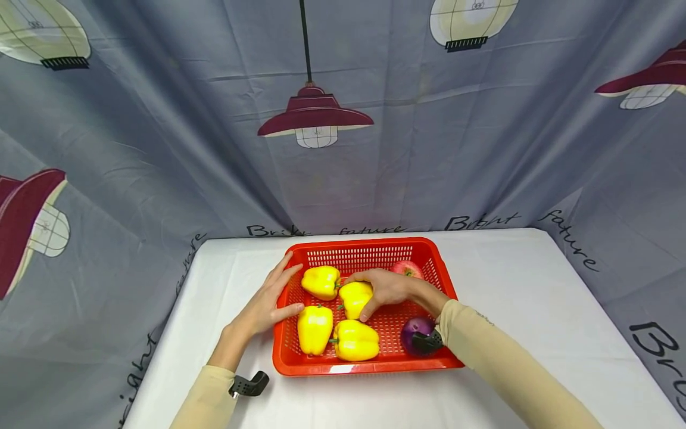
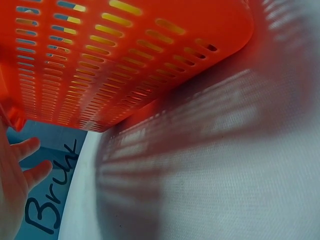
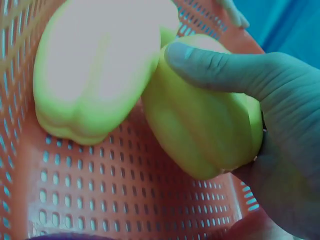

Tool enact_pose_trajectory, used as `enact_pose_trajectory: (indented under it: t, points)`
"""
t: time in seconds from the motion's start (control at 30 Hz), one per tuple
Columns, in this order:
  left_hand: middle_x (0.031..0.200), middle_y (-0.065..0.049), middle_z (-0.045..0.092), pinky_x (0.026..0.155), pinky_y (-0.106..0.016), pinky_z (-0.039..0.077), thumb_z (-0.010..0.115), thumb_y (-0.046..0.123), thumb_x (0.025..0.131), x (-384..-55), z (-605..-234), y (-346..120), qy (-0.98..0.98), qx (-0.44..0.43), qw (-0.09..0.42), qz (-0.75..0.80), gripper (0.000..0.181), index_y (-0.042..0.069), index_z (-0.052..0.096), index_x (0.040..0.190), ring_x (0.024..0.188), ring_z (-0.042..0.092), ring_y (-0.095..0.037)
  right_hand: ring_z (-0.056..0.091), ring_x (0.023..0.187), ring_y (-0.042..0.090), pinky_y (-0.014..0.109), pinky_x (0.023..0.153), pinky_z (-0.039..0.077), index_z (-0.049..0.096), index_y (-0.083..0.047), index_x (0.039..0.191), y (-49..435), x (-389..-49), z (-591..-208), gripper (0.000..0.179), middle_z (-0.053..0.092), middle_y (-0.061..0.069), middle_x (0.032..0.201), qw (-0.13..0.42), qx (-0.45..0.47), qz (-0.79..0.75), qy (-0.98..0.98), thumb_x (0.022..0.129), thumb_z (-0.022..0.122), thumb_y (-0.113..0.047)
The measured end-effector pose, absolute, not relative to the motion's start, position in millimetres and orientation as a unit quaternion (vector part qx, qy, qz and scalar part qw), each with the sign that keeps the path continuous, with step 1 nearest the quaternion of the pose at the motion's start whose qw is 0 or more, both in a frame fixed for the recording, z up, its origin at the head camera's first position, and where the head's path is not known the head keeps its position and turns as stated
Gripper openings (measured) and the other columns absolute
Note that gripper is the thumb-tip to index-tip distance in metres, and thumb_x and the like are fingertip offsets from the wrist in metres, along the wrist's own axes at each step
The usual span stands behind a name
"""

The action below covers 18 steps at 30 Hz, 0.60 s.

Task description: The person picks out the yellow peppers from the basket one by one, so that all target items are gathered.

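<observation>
My right hand (image 1: 388,287) grips a yellow bell pepper (image 1: 355,299) inside a red plastic basket (image 1: 370,367). In the right wrist view the thumb lies across the side of this pepper (image 3: 200,125), with the other fingers hidden behind it. Right beside it is another yellow bell pepper (image 3: 95,75). My left hand (image 1: 262,307) rests at the basket's left rim, fingers spread and fairly straight, thumb over the edge. Around the held pepper lie three more yellow bell peppers, one at the back (image 1: 321,282), one at the left (image 1: 315,329) and one in front (image 1: 356,341).
At the basket's back right lies a red apple (image 1: 407,269), partly behind the right hand. A round purple item (image 1: 415,332) sits at the front right, partly covered by the black wrist camera (image 1: 427,343). The basket stands on a white-covered table (image 1: 514,286) before a grey curtain (image 1: 402,190).
</observation>
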<state>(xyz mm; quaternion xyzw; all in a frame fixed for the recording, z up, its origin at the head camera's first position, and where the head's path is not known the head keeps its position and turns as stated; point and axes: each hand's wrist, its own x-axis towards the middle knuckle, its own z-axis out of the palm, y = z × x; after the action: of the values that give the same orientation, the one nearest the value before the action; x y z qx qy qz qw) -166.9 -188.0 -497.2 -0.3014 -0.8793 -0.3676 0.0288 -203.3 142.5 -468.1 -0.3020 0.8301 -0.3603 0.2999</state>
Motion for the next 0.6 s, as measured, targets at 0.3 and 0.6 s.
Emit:
enact_pose_trajectory:
  t: [0.3,0.6]
  points:
    - [0.169,-0.003,0.008,0.111,-0.067,0.026,0.073,0.031,0.086,-166.5,-498.9,-189.0,-0.883,-0.296,0.026,-0.364,0.081,0.013,0.037,0.156,0.151,0.018,-0.03,0.054,0.102,0.02,0.039,0.089,0.048,0.057,-0.017,0.143,135.1,-200.7,-461.7,0.081,0.061,-0.006,0.118,0.291,-0.3,-0.356,0.836,0.072,0.093,-0.028]
    - [0.169,-0.002,0.008,0.113,-0.064,0.024,0.073,0.03,0.086,-165.4,-496.7,-188.6,-0.882,-0.295,0.021,-0.368,0.08,0.015,0.037,0.156,0.151,0.017,-0.028,0.055,0.102,0.021,0.038,0.088,0.049,0.059,-0.016,0.141,142.2,-204.5,-446.3,0.079,0.062,-0.003,0.118,0.268,-0.285,-0.382,0.838,0.071,0.093,-0.027]
